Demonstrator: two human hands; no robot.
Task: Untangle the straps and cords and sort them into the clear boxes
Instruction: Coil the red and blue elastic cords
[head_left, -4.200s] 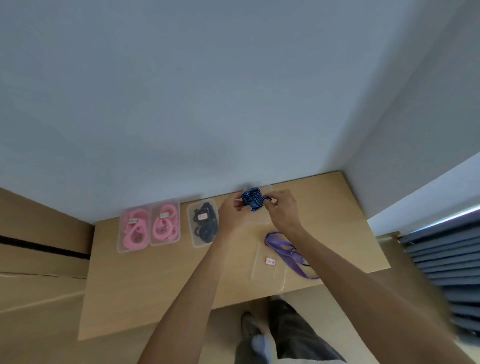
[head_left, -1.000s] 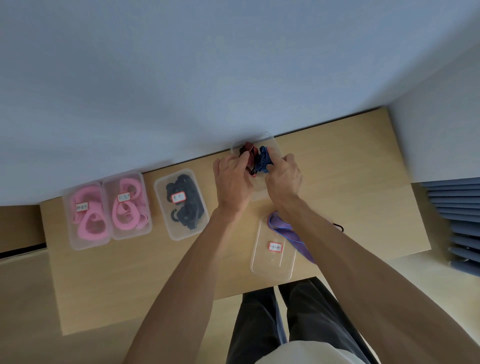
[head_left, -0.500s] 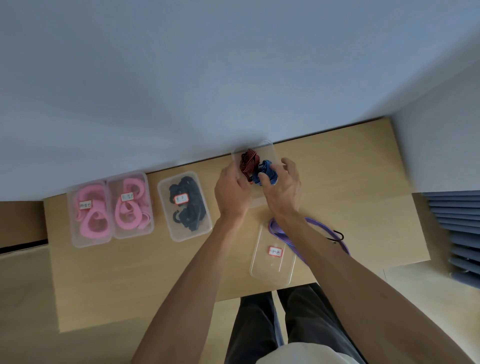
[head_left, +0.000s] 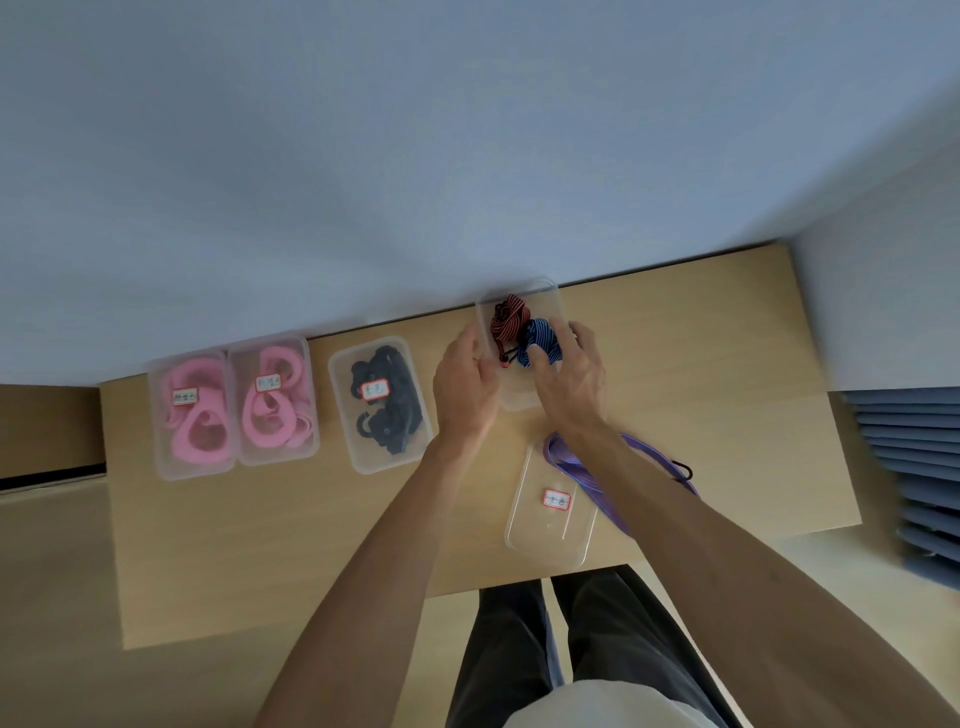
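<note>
Against a pale wall, the light wooden table (head_left: 260, 545) carries a clear plastic box (head_left: 519, 395) holding red striped cord (head_left: 511, 322) and blue striped cord (head_left: 540, 338). Left hand (head_left: 465, 384) and right hand (head_left: 571, 379) flank it, fingers relaxed, gripping nothing.

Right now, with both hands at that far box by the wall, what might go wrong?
The blue cord bundle sits loosely wound beside the red cord bundle in the far clear box; they could snag together again. The purple strap trails under the right forearm, so drawing the right hand back may drag it off the table.
</note>
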